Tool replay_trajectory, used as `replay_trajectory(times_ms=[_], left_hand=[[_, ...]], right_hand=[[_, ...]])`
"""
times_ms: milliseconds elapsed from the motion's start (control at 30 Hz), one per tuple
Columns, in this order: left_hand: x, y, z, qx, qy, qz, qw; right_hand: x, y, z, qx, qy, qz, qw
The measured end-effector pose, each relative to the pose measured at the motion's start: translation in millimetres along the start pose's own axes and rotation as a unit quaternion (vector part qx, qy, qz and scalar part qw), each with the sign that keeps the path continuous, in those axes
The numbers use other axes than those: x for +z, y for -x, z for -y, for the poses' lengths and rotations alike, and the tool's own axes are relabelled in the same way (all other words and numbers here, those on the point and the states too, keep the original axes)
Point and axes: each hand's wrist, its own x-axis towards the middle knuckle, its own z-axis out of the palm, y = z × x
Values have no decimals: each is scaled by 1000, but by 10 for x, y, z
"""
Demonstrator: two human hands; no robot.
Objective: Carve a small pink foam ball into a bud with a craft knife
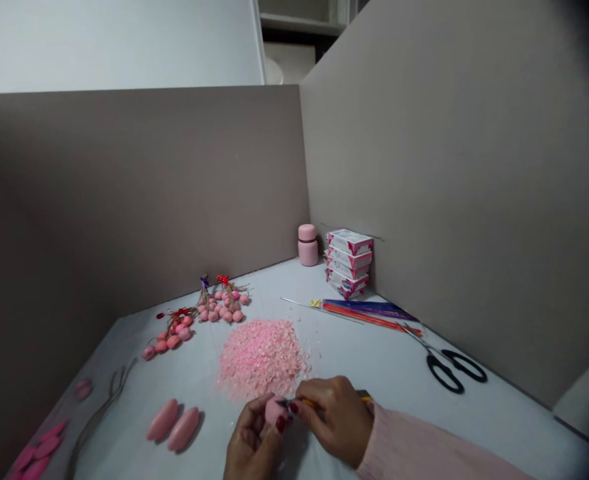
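Between the thumb and fingers of my left hand is a small rounded pink piece, its material not certain from here. My right hand grips a slim knife-like tool with a yellow handle. The tool's dark tip touches the upper right of the pink piece; the fingers hide most of the handle. Just beyond both hands lies a heap of pink shavings. Two smooth pink oval pieces rest to the left of my left hand.
Bunches of pink balls tied with ribbon stand at the back left. Twine and flat pink pieces lie left. Colored strips, black-handled scissors, stacked boxes and a pink jar sit right, by grey partitions.
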Motion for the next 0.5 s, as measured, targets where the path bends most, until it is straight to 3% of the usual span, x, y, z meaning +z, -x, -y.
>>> replay_trajectory(times_ms=[133, 500], left_hand=[[-6, -4, -15, 3, 9, -6, 1000], [23, 36, -97, 18, -26, 7, 999]], right_hand=[[42, 39, 53, -22, 5, 11, 1000], [39, 31, 67, 14, 25, 15, 999]])
